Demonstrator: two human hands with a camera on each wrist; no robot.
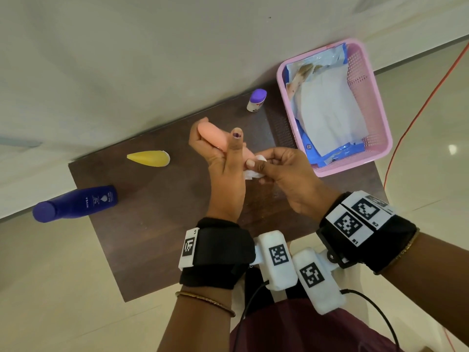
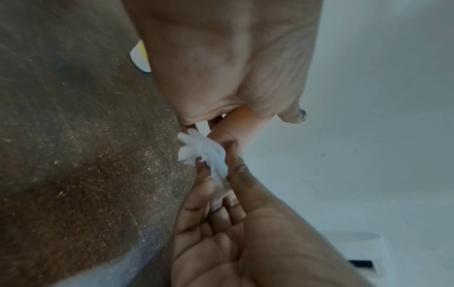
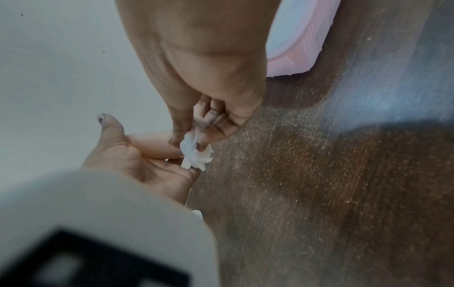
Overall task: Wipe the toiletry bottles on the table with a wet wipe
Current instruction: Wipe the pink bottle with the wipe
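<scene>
My left hand (image 1: pixel 218 146) grips a peach bottle (image 1: pixel 207 130) above the dark wooden table (image 1: pixel 157 224), thumb raised along its side. At the bottle's near end, my right hand (image 1: pixel 258 164) pinches a crumpled white wet wipe (image 1: pixel 250 174). The wrist views show the wet wipe (image 2: pixel 203 153) (image 3: pixel 195 154) bunched between thumb and fingers, against the peach bottle (image 2: pixel 248 126) (image 3: pixel 152 143). On the table lie a blue Nivea bottle (image 1: pixel 76 203) at the left edge and a yellow bottle (image 1: pixel 149 158). A small white bottle with a purple cap (image 1: pixel 256 100) stands at the back.
A pink mesh basket (image 1: pixel 375 105) holding a blue and white wipes pack (image 1: pixel 327 107) sits at the table's right end, close to my right hand. The table stands against a pale wall. An orange cable (image 1: pixel 416 115) runs over the tiled floor on the right.
</scene>
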